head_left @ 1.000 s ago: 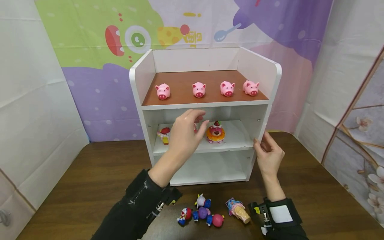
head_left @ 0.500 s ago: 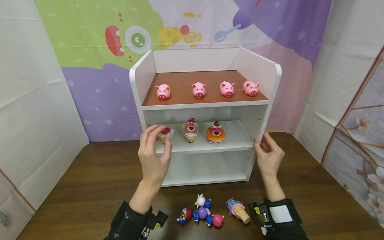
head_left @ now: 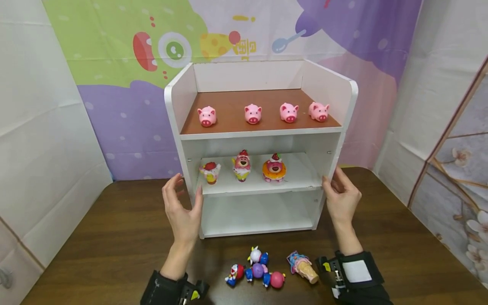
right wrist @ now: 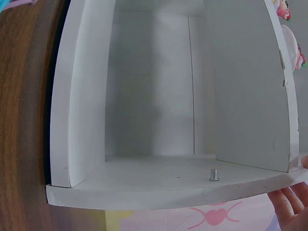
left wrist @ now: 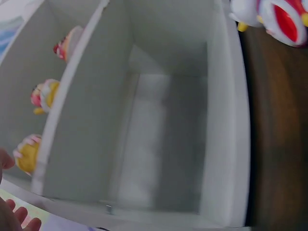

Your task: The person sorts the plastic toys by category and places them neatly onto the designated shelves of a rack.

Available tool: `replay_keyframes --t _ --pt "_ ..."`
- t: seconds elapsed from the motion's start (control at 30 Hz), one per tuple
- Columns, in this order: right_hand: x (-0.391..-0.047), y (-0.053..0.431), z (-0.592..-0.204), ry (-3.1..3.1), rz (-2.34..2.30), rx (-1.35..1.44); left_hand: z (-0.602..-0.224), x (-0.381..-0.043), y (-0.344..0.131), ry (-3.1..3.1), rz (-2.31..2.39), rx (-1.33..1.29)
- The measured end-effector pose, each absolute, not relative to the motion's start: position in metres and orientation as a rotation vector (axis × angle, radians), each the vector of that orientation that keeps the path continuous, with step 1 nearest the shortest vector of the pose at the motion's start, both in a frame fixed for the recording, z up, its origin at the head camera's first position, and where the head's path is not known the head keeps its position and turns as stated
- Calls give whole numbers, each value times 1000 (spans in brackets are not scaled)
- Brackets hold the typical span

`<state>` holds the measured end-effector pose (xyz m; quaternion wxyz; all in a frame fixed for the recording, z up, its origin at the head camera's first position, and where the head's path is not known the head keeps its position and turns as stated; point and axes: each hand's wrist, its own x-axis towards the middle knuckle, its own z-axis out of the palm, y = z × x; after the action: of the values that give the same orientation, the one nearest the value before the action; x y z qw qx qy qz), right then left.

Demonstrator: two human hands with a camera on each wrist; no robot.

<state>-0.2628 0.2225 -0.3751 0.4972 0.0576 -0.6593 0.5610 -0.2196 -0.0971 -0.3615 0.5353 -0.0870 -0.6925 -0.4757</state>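
Note:
A white shelf unit (head_left: 263, 192) stands on the wooden table. My right hand (head_left: 342, 199) grips the edge of its right side panel, thumb in front and fingers along the outside; the right wrist view shows those fingers (right wrist: 284, 204) at the panel. Beside the left side panel is my left hand (head_left: 182, 214), fingers spread from the thumb and nothing held. The middle shelf bears a small figure with a red top (head_left: 210, 173), a pink bear figure (head_left: 242, 166) and a bear figure with an orange ring (head_left: 274, 168).
Several pink pig figures (head_left: 253, 114) line the brown top shelf. On the table in front lie an ice-cream-cone figure (head_left: 303, 267) and several small toys, among them a purple one (head_left: 257, 271) and a red one (head_left: 237, 272). A metal peg (right wrist: 214, 175) sticks out inside the right panel.
My left hand has moved left and down, from in front of the middle shelf to the unit's left side, uncovering the figures. The right hand stays at the right panel.

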Motion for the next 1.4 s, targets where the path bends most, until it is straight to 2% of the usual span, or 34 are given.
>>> replay_keyframes --t 0.3,0.6,0.97,1.4 --pt "-263 221 -375 -1590 1367 146 -362 -210 -91 -1732 -1293 -181" --pt "-260 221 -374 -1590 1332 152 -363 -218 -94 -1652 -1573 -219" --pt "-261 223 -374 -1596 1325 135 -383 -237 -97 -1597 -1615 -172" --pt "-255 223 -368 -1657 1336 128 -382 -237 -98 -1556 -1650 -168"
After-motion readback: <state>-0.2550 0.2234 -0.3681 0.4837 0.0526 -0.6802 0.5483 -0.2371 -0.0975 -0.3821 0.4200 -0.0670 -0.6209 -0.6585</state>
